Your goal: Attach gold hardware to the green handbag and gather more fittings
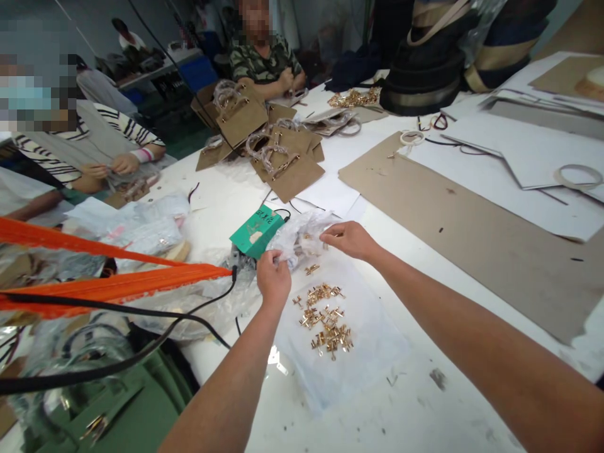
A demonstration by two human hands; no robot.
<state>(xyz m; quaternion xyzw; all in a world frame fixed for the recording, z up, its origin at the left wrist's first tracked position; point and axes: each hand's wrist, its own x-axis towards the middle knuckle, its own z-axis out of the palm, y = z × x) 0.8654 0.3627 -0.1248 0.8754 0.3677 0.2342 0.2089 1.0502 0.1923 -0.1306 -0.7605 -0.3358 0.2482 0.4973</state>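
Between both hands, plastic bag (302, 236) (crumpled) lies left-right.

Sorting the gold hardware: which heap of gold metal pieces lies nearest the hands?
The scattered gold clasps on the clear plastic sheet, just below both hands; the other gold heap lies far across the table.

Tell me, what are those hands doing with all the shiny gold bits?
Both hands grip a crinkly clear plastic bag: the left hand at its near edge, the right hand at its far side. Small gold metal pieces lie heaped on a plastic sheet just below. Two other people sit across the white table, handling their own things.
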